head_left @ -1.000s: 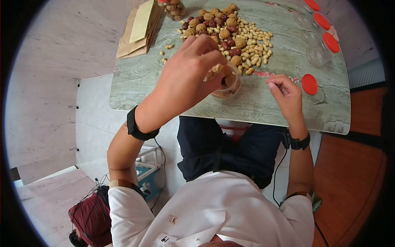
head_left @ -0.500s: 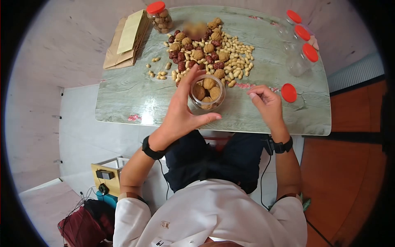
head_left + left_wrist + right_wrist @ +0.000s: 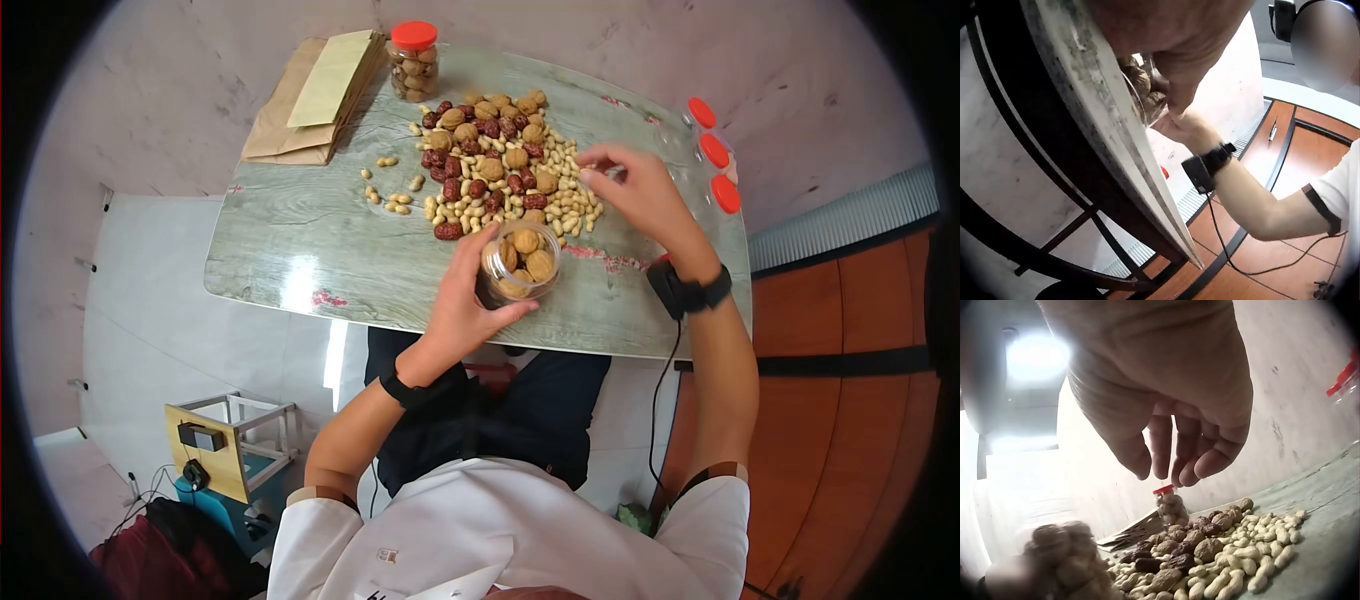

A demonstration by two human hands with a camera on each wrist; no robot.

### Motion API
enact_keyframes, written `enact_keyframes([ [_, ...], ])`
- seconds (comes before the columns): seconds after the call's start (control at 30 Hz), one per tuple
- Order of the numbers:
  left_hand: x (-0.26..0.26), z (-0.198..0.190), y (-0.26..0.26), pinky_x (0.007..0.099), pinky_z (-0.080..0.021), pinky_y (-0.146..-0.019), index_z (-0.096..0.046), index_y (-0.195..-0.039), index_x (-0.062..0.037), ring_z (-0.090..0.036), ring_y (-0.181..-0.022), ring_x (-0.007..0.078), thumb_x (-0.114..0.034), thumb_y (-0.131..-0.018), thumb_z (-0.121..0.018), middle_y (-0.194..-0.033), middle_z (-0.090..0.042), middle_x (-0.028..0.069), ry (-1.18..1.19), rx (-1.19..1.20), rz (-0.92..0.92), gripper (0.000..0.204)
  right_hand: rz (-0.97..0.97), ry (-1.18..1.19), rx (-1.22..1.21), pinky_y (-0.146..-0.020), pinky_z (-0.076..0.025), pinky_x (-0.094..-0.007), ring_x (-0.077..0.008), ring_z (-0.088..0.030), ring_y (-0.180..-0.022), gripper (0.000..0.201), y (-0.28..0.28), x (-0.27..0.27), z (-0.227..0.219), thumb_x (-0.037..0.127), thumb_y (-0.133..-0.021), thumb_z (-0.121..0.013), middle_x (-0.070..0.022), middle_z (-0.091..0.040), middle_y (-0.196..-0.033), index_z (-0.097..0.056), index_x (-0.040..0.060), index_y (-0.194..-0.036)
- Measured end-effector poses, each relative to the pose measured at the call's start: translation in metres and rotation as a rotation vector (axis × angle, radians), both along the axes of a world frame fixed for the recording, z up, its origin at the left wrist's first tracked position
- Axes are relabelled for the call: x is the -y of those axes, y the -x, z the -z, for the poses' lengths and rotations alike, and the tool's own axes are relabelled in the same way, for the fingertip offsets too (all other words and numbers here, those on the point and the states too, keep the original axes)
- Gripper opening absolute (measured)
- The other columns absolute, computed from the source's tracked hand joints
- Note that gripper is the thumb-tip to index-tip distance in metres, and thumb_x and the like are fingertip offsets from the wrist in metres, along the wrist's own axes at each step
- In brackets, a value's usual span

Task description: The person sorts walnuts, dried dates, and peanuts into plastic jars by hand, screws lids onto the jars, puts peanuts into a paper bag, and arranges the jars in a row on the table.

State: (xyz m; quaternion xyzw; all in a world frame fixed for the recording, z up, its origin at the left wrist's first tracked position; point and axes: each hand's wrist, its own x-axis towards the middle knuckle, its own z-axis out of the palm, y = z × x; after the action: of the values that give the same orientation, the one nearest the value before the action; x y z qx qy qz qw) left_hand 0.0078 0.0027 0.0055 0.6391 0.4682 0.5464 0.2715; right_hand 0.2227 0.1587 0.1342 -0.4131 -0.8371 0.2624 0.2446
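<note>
Glare spots the tabletop [image 3: 320,245] under bright overhead light [image 3: 1036,357]

My jar [image 3: 494,266] looks like smooth, clear plastic, its walnuts [image 3: 540,265] rough-shelled; my table [image 3: 265,225] is glossy, wood-grained; the bag [image 3: 277,132] matt paper, my shirt [image 3: 440,515] cloth.

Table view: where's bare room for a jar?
Free: front left, between bag, left hand and front edge; front right, between open jar and right wrist. Crowded: centre, under the pile; far right, along the red-lidded jars.
</note>
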Motion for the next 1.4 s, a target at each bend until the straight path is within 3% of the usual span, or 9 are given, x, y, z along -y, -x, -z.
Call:
enact_keyframes([
  [0.13,0.004,-0.004,-0.001,0.0438,-0.046,-0.110,-0.044,-0.151,-0.0043,-0.055,-0.132,0.0371,-0.021,-0.067,-0.098,-0.143,-0.054,0.0195,0.004,0.022,-0.024,0.101,-0.095,-0.112,0.112,-0.074,-0.053,-0.0295,-0.0153,-0.068,-0.089,0.025,0.049,-0.057,0.011,0.018,-0.093,-0.072,-0.0091,-0.076,-0.101,-0.075,0.0029,-0.114],
  [0.27,0.006,-0.001,-0.002,0.0432,-0.047,-0.109,-0.045,-0.150,-0.0053,-0.056,-0.131,0.0374,-0.023,-0.064,-0.099,-0.143,-0.055,0.0193,-0.011,0.018,-0.059,0.102,-0.207,-0.209,0.203,-0.078,-0.056,-0.0377,-0.0261,-0.070,-0.088,0.027,0.094,-0.100,0.035,0.017,-0.091,-0.073,-0.0134,-0.076,-0.103,-0.075,0.0032,-0.114],
  [0.3,0.007,-0.001,-0.002,0.0430,-0.048,-0.108,-0.045,-0.149,-0.0052,-0.057,-0.131,0.0379,-0.023,-0.064,-0.099,-0.143,-0.055,0.0196,0.003,0.011,-0.061,0.102,-0.253,-0.195,0.193,-0.081,-0.057,-0.0419,-0.0324,-0.073,-0.090,0.027,0.107,-0.102,0.037,0.018,-0.090,-0.073,-0.0156,-0.077,-0.103,-0.075,0.0028,-0.112],
  [0.63,0.005,-0.001,-0.001,0.0453,-0.050,-0.103,-0.048,-0.144,-0.0016,-0.059,-0.124,0.0415,-0.022,-0.065,-0.098,-0.135,-0.058,0.0213,-0.048,0.024,-0.079,0.096,-0.604,-0.358,0.380,-0.090,-0.054,-0.0443,-0.0333,-0.066,-0.107,0.037,0.176,-0.105,0.062,0.004,-0.083,-0.073,-0.0105,-0.069,-0.116,-0.072,0.0086,-0.120],
  [0.8,0.006,0.000,-0.002,0.0450,-0.050,-0.103,-0.048,-0.144,-0.0012,-0.059,-0.122,0.0425,-0.023,-0.065,-0.098,-0.134,-0.057,0.0219,-0.055,0.028,-0.068,0.096,-0.542,-0.318,0.563,-0.089,-0.053,-0.0466,-0.0346,-0.064,-0.111,0.036,0.175,-0.095,0.055,0.005,-0.082,-0.071,-0.0104,-0.066,-0.120,-0.071,0.0094,-0.118],
  [0.97,0.006,0.000,-0.002,0.0447,-0.050,-0.102,-0.048,-0.142,-0.0030,-0.059,-0.121,0.0423,-0.022,-0.064,-0.098,-0.132,-0.058,0.0210,-0.066,0.044,-0.099,0.095,-0.371,-0.325,0.215,-0.083,-0.055,-0.0440,-0.0358,-0.068,-0.096,0.033,0.152,-0.081,0.035,0.016,-0.078,-0.079,-0.0108,-0.071,-0.106,-0.069,0.0083,-0.108],
  [1.07,0.006,-0.002,-0.002,0.0443,-0.051,-0.102,-0.049,-0.141,-0.0049,-0.059,-0.122,0.0412,-0.020,-0.063,-0.098,-0.133,-0.058,0.0200,-0.029,0.065,-0.097,0.094,-0.230,-0.078,0.025,-0.072,-0.055,-0.0327,-0.0210,-0.068,-0.077,0.034,0.122,-0.030,-0.015,0.017,-0.077,-0.080,-0.0064,-0.070,-0.090,-0.068,0.0042,-0.106],
  [1.27,0.007,-0.001,-0.003,0.0424,-0.051,-0.103,-0.048,-0.142,-0.0047,-0.060,-0.123,0.0369,-0.016,-0.062,-0.099,-0.135,-0.057,0.0168,-0.014,0.069,-0.091,0.096,-0.423,-0.008,0.190,-0.073,-0.052,-0.0293,-0.0147,-0.064,-0.080,0.037,0.057,0.048,-0.059,0.011,-0.078,-0.084,-0.0032,-0.070,-0.096,-0.068,0.0033,-0.111],
  [1.4,0.006,0.000,-0.005,0.0461,-0.051,-0.102,-0.048,-0.139,-0.0023,-0.059,-0.121,0.0428,-0.017,-0.061,-0.098,-0.133,-0.058,0.0215,-0.046,0.076,-0.108,0.094,-0.520,-0.107,0.224,-0.071,-0.054,-0.0334,-0.0224,-0.067,-0.080,0.021,0.051,0.065,-0.043,0.007,-0.080,-0.083,-0.0071,-0.072,-0.093,-0.072,0.0034,-0.099],
])
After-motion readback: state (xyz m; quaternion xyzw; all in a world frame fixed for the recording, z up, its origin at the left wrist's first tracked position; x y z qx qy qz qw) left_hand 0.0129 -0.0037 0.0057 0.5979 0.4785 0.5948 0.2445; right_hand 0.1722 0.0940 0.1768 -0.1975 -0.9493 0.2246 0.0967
